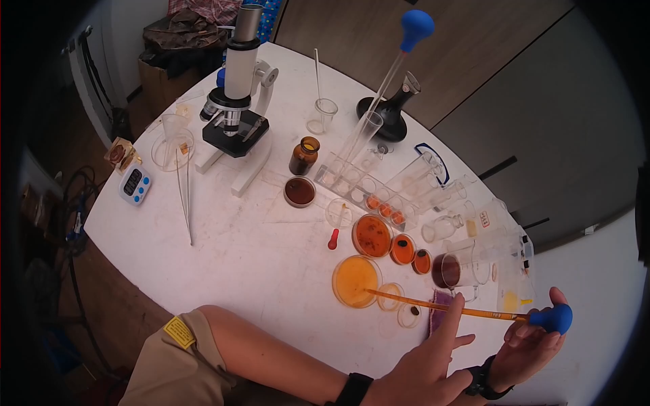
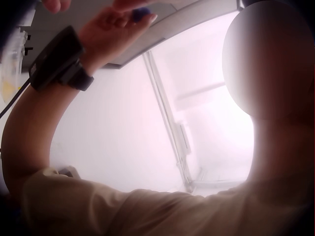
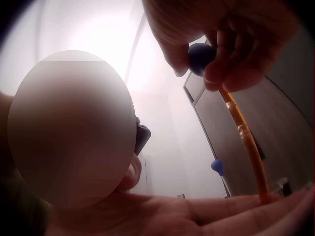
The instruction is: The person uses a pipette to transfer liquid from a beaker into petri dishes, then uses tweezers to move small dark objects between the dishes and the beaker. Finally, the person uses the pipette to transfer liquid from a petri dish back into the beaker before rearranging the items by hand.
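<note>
A long glass pipette (image 1: 406, 300) filled with orange liquid slants across the head view, its tip over the petri dish of yellow-orange liquid (image 1: 352, 277). My right hand (image 1: 528, 348) pinches the blue rubber bulb (image 1: 554, 319) on its upper end. In the right wrist view, thumb and fingers sit around the bulb (image 3: 201, 59). My left hand (image 1: 420, 369) stretches its index finger across the pipette's middle, palm up beneath it in the right wrist view. Small orange dishes stand beyond the petri dish, two with a dark piece inside (image 1: 403, 245).
A test-tube rack (image 1: 338, 181) holds tubes, one with a second blue-bulbed pipette (image 1: 416, 30). Around it stand a microscope (image 1: 237, 101), amber bottle (image 1: 304, 157), dark flask (image 1: 389, 122) and glass beaker (image 1: 474, 267). A red-bulbed dropper (image 1: 334, 239), tweezers (image 1: 185, 203) and timer (image 1: 135, 184) lie nearer.
</note>
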Motion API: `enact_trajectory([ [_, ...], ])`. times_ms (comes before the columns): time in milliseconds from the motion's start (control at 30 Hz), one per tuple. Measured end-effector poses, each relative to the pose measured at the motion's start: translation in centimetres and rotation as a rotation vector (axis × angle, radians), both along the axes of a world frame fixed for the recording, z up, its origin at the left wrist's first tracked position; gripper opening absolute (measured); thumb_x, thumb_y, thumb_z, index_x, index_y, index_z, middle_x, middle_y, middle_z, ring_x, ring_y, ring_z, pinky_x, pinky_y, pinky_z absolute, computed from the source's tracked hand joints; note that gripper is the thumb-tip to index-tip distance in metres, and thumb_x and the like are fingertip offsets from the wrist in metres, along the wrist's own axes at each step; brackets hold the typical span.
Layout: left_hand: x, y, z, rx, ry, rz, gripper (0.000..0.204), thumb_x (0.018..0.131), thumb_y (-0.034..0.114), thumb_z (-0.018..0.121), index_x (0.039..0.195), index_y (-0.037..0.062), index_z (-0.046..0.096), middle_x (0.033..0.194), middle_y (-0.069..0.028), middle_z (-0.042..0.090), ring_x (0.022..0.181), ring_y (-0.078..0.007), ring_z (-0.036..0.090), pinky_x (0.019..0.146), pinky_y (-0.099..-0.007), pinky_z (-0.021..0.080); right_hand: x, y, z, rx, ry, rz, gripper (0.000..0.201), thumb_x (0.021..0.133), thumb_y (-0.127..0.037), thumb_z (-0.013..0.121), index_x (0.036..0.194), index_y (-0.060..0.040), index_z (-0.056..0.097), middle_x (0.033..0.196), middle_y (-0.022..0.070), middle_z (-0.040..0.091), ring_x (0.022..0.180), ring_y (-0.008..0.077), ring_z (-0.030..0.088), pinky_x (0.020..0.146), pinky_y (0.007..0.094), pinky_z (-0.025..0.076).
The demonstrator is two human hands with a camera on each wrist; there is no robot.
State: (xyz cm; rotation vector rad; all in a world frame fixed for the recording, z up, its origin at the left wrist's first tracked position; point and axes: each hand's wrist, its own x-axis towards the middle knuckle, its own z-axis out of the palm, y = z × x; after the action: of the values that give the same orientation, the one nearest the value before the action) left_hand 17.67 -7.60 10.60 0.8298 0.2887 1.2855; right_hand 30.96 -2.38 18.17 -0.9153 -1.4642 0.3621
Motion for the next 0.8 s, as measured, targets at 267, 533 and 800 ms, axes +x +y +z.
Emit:
enact_trajectory([
  [267, -0.15, -0.03, 0.17, 0.011, 0.014, 0.009, 0.101, 0.079, -0.001, 0.052, 0.154, 0.0003, -0.016, 0.162, -0.0282, 0.002, 0.136, -0.0400, 0.044, 0.101, -0.0386, 0.045, 0.21, -0.07, -0.04, 0.006, -0.020, 0.005, 0.072, 0.096, -0.050, 0.055, 0.133, 0.0107, 0.043, 0.059, 0.0001, 0.053, 0.042, 0.0027, 0.043, 0.039, 0.0155, 0.033],
  [533, -0.25, -0.01, 0.27, 0.000, 0.003, -0.001, 0.101, 0.079, -0.001, 0.051, 0.154, -0.0002, -0.016, 0.162, -0.0287, 0.002, 0.136, -0.0401, 0.044, 0.101, -0.0381, 0.045, 0.01, -0.13, 0.04, -0.001, -0.024, 0.020, 0.073, 0.096, -0.050, 0.055, 0.133, 0.0108, 0.043, 0.060, 0.0005, 0.054, 0.042, 0.0027, 0.042, 0.039, 0.0153, 0.033],
  [800, -0.14, -0.02, 0.12, 0.021, 0.009, 0.013, 0.101, 0.079, -0.001, 0.052, 0.153, -0.0009, -0.016, 0.161, -0.0290, 0.002, 0.136, -0.0398, 0.044, 0.100, -0.0376, 0.045, 0.11, -0.13, 0.07, -0.002, -0.024, 0.058, 0.072, 0.097, -0.049, 0.054, 0.134, 0.0111, 0.042, 0.062, 0.0008, 0.054, 0.043, 0.0030, 0.042, 0.039, 0.0159, 0.033],
])
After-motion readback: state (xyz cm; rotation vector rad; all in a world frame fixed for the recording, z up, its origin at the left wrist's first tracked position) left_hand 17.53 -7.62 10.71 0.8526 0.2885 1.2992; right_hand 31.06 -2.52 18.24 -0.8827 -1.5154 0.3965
